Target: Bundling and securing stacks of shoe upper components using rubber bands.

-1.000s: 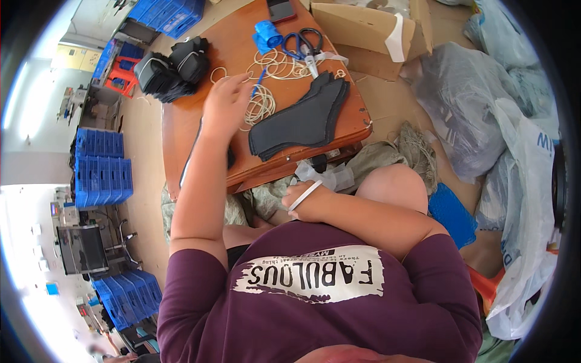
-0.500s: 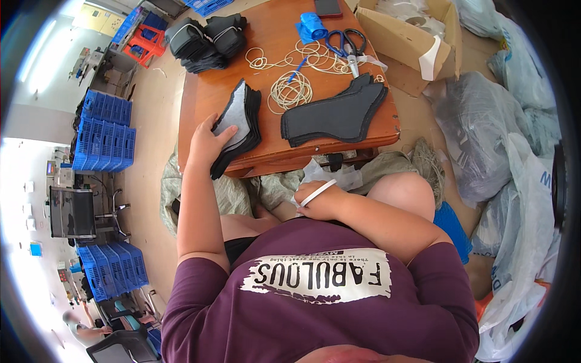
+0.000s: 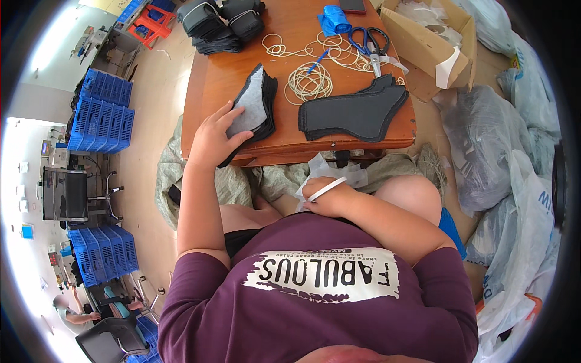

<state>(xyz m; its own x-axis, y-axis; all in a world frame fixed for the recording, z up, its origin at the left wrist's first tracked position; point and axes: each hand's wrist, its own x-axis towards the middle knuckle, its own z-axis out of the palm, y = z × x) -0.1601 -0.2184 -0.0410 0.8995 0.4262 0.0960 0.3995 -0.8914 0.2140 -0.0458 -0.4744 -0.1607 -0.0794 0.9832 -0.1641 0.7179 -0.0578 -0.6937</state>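
My left hand lies on the near left edge of a stack of black fabric pieces, its fingers spread over the light grey face of the top piece. The stack tilts over the table's front edge. In my lap rests my right hand, fingers curled and mostly hidden, with a white band across it. Thin whitish sheeting lies beside that hand; whether it is gripped I cannot make out. A second stack of black sock-shaped pieces lies flat at the table's right.
On the brown table are tied black bundles, coiled cream cord, scissors and a blue plastic roll. A cardboard box and filled plastic bags stand right. Blue crates are stacked left.
The view has shifted, so the table sits higher and further right. My left hand has slid slightly toward the near end of the stack, its fingers wider apart. My right hand stays in my lap.
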